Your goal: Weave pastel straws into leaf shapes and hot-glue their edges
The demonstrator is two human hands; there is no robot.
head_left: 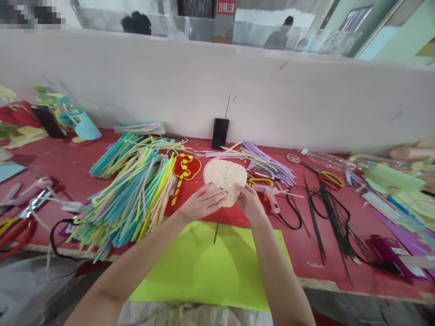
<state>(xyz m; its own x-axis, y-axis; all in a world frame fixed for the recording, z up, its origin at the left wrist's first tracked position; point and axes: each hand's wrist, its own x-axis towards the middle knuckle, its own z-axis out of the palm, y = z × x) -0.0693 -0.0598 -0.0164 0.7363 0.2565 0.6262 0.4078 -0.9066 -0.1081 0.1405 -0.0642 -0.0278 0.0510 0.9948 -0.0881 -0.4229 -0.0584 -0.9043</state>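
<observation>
Bare forearms [146, 251] come closest to me, stretched toward a cream piece [226, 176], roughly round with a ribbed, herringbone face, held between both hands over the red worktop [294, 253]. The left hand [204, 202] has its grip clamped on the lower left of that cream piece, fingers laid across its front; the right hand [247, 194] has its grip closed on the right edge. From under the cream piece a dark rod [218, 228] slants down on the near side. Nearer than the cream piece, a lime sheet [210, 267] spreads below the forearms.

Just left of the cream piece I see a red ornament [193, 168] with yellow trim and a striped handle; farther left, a big heap of pipe cleaners [125, 194] in yellow, green, blue and peach. Straight beyond the cream piece, a phone [220, 133] leans upright against the white partition [163, 81]. Near the cream piece on its right sits a pink glue gun [273, 199]; farther right lie dark wires [331, 213] and scissors [331, 179], with a clear bottle [329, 160] on its side beyond them. Far past the cream piece, behind the partition, another person [278, 38] shows small and blurred.
</observation>
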